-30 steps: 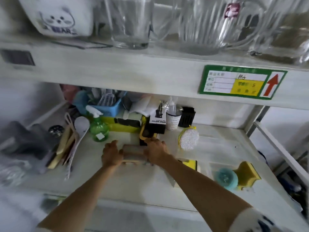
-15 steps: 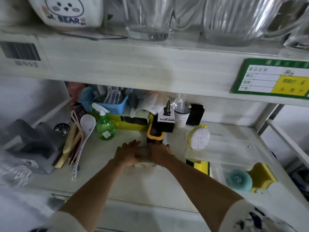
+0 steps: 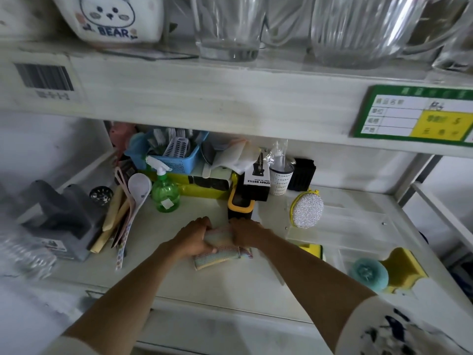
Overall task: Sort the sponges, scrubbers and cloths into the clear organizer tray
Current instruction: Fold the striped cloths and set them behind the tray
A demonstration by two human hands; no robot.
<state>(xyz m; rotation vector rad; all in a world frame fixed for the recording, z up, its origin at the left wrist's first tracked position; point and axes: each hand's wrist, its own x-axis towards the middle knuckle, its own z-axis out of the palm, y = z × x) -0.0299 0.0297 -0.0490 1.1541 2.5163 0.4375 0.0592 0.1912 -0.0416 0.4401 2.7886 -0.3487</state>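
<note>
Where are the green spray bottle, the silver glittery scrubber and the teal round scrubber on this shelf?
green spray bottle (image 3: 165, 196): head view, on its round green body.
silver glittery scrubber (image 3: 308, 211): head view, middle of its sparkly face.
teal round scrubber (image 3: 368, 273): head view, centre of its round top, beside a yellow sponge.

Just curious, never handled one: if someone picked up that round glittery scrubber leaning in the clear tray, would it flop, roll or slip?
The glittery scrubber looks padded and plump, so probably light and squashy, not floppy. Its rough sparkly mesh likely grips well. Being round and propped on edge in the clear tray, it may tip flat if nudged.
</note>
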